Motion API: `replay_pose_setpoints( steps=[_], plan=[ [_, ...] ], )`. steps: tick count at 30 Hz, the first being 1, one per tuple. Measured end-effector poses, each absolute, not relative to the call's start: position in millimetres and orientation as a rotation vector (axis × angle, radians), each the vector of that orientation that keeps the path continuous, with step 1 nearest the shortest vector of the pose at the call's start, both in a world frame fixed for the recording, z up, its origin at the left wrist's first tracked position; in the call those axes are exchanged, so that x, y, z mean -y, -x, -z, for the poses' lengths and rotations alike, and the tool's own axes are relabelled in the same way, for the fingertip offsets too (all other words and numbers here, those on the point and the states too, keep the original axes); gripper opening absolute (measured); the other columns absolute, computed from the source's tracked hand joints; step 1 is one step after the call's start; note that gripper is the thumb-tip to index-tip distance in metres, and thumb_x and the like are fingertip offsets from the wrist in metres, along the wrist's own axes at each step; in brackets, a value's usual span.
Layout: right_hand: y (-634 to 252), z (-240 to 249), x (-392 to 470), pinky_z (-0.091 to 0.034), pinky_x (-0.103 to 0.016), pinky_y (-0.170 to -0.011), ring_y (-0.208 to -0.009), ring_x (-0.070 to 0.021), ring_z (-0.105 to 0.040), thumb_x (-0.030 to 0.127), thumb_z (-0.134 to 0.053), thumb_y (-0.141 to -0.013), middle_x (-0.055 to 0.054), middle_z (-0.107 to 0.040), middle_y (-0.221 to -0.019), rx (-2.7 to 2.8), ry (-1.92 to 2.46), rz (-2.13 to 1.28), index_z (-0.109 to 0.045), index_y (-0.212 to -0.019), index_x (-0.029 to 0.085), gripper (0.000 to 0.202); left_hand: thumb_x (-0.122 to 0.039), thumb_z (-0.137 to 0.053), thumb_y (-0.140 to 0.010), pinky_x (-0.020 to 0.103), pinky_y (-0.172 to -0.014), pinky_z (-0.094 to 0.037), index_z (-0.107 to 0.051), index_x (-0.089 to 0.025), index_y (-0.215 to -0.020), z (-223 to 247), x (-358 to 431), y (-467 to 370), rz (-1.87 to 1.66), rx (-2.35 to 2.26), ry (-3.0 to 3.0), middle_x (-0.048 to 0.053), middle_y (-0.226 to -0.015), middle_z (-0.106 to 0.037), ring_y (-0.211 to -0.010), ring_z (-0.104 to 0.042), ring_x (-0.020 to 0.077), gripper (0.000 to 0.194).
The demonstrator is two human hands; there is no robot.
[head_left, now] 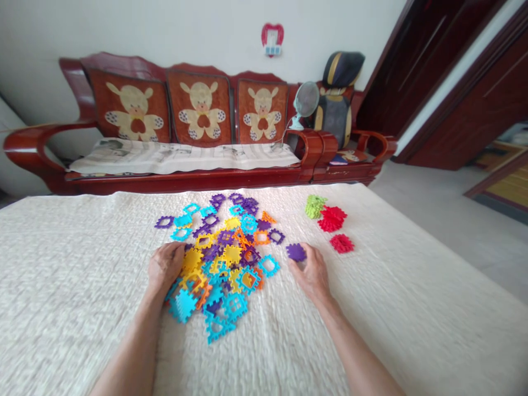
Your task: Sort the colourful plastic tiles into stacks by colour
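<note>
My right hand [310,269] pinches a purple square piece [296,252] between thumb and fingers, to the right of the pile. At the pile's left edge my left hand [166,265] has its fingers curled against a purple piece [187,247], which they partly cover. The pile mixes purple, yellow, orange and blue notched plastic pieces, some solid and some with cut-out windows. A yellow piece [232,254] lies near its middle, and a blue one [183,305] at its lower left. An open blue frame [269,265] lies between the pile and my right hand.
Green pieces [315,206] and two red clusters [332,218] [342,243] sit at the right on the cream cloth [82,286]. Beyond the table stand a wooden sofa [181,180] with bear cushions, a small fan [307,99] and a chair [335,118].
</note>
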State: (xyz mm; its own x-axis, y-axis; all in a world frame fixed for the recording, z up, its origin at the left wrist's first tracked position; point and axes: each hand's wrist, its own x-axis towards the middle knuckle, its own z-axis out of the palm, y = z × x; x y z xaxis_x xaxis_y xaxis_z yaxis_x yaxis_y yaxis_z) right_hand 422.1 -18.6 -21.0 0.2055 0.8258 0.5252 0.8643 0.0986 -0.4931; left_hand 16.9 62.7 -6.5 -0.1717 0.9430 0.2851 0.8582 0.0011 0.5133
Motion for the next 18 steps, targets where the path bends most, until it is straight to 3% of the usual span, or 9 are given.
replay_pose_setpoints(
  steps=[6, 18],
  plan=[
    [-420.8, 21.9, 20.5, -0.049, -0.049, -0.099, -0.113, -0.0299, -0.058, 0.027, -0.058, -0.080, -0.014, -0.063, -0.120, 1.593, 1.658, 0.053, -0.052, -0.129, 0.017, 0.050, -0.039, -0.045, -0.088, 0.032, -0.089, -0.052, -0.077, -0.020, -0.097, 5.4, -63.0, -14.9, -0.879, -2.148, -1.971, 0.008, -0.106, -0.076, -0.101, -0.068, 0.0231, 0.039],
    [-420.9, 24.1, 24.8, -0.052, -0.048, -0.096, -0.108, -0.0283, -0.059, 0.029, -0.057, -0.084, -0.013, -0.063, -0.114, 1.503, 1.669, 0.023, -0.055, -0.125, 0.018, 0.043, -0.035, -0.048, -0.091, 0.036, -0.095, -0.052, -0.076, -0.021, -0.102, 7.6, -63.9, -10.1, -0.753, -2.161, -1.939, 0.007, -0.111, -0.074, -0.107, -0.067, 0.0241, 0.033]
  ],
)
